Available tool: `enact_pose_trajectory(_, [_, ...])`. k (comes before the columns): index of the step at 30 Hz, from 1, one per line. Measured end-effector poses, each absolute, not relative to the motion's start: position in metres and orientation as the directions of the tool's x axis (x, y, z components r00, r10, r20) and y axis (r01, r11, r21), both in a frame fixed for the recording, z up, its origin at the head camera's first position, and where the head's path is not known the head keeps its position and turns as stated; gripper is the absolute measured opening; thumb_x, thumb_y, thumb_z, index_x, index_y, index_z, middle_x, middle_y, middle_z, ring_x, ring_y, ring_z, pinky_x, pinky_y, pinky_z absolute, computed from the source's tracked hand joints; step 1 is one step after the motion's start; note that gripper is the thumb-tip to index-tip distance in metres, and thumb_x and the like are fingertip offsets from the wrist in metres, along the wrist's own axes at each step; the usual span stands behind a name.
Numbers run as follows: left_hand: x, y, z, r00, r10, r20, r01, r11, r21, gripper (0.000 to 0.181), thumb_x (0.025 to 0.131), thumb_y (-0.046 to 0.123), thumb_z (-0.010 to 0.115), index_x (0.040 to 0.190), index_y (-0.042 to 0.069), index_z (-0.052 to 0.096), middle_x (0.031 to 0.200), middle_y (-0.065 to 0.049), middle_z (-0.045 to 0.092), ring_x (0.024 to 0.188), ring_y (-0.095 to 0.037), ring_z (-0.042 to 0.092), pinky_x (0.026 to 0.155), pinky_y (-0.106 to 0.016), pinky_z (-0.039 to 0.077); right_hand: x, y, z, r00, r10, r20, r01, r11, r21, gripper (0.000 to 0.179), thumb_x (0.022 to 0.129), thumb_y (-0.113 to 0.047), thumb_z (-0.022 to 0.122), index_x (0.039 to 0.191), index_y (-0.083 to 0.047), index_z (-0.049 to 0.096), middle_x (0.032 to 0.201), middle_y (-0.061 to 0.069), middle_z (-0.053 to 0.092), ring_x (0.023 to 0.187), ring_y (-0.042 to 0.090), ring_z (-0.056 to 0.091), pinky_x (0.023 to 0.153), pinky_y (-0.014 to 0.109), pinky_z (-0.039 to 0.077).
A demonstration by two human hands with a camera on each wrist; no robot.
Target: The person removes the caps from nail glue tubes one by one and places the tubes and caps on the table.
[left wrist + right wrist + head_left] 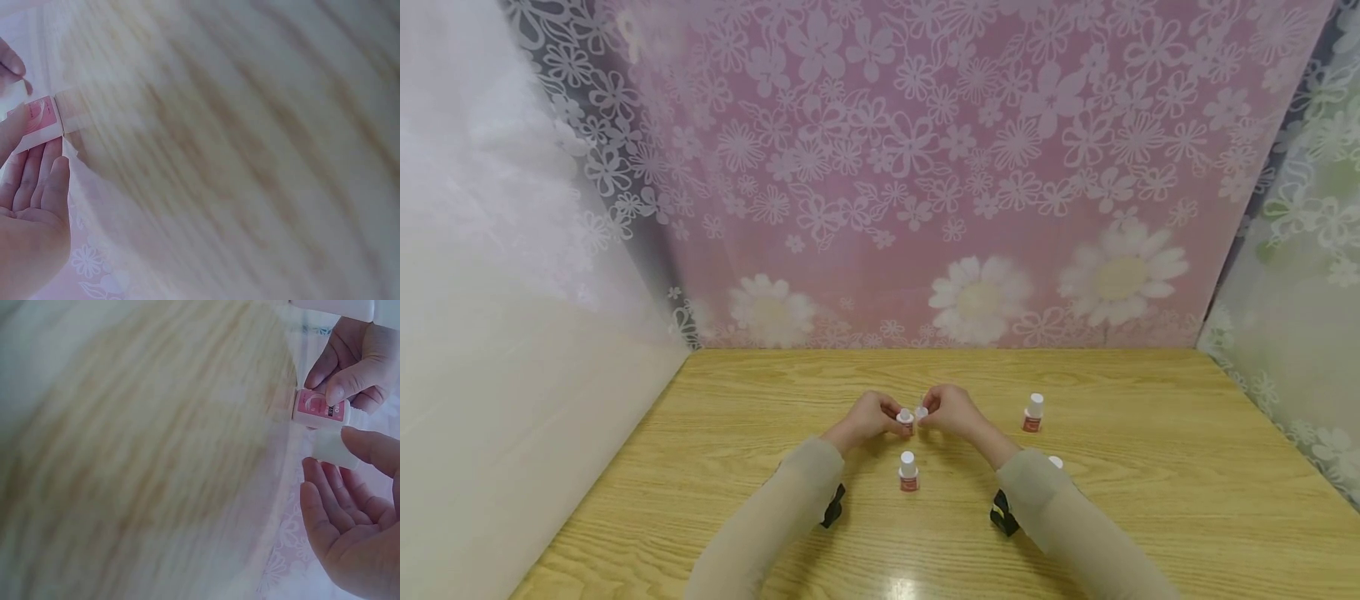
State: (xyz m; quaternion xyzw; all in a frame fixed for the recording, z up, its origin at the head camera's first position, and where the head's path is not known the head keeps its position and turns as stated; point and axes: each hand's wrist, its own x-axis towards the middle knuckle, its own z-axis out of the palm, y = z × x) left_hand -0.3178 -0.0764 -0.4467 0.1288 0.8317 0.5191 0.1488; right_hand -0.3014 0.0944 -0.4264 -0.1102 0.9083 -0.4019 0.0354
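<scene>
Over the middle of the table, my left hand (871, 414) grips a small white bottle (906, 422) with a red label, its narrow pale neck uncovered. Thumb and fingers press on its sides; the pink-red label (317, 405) shows clearly in the right wrist view. Close beside it, my right hand (953, 410) pinches a white cap (332, 449) between thumb and fingertips. The cap is off the bottle, right alongside its neck. In the left wrist view the bottle (45, 117) hides part of the right hand (9, 65).
A capped bottle (908, 472) stands upright nearer me, between the forearms. Another capped bottle (1033, 413) stands to the right of my right hand. Behind the right sleeve, only a white cap top (1056, 462) peeks out. Floral curtains (880, 167) border the wooden table (760, 383).
</scene>
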Motion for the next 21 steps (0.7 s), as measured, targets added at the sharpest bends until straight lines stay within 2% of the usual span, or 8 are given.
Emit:
enact_pose_trajectory(8, [-0.3173,-0.0765,-0.4456,-0.924,0.367,-0.106,0.077,0.451,0.889,0.018,0.069,-0.002,0.072,0.085,-0.004,0.065,0.076,-0.005,0.064,0.069,-0.010,0.056,0.064,-0.025,0.045,-0.3015,0.0933,-0.4279,-0.967,-0.256,-0.014,-0.170,0.679,-0.714,0.019,0.067,-0.002,0.075,0.075,-0.001,0.058,0.069,0.003,0.054,0.064,0.015,0.049,0.057,0.027,0.041])
enact_pose_trajectory(21, [-0.3183,-0.0769,-0.4471,-0.925,0.369,-0.093,0.091,0.452,0.887,0.020,0.069,-0.004,0.072,0.087,-0.005,0.064,0.079,-0.009,0.065,0.072,-0.013,0.058,0.065,-0.025,0.046,-0.3001,0.0910,-0.4278,-0.958,-0.283,-0.046,-0.171,0.694,-0.700,0.019,0.066,0.000,0.075,0.073,-0.002,0.057,0.066,0.003,0.053,0.060,0.014,0.046,0.055,0.026,0.040])
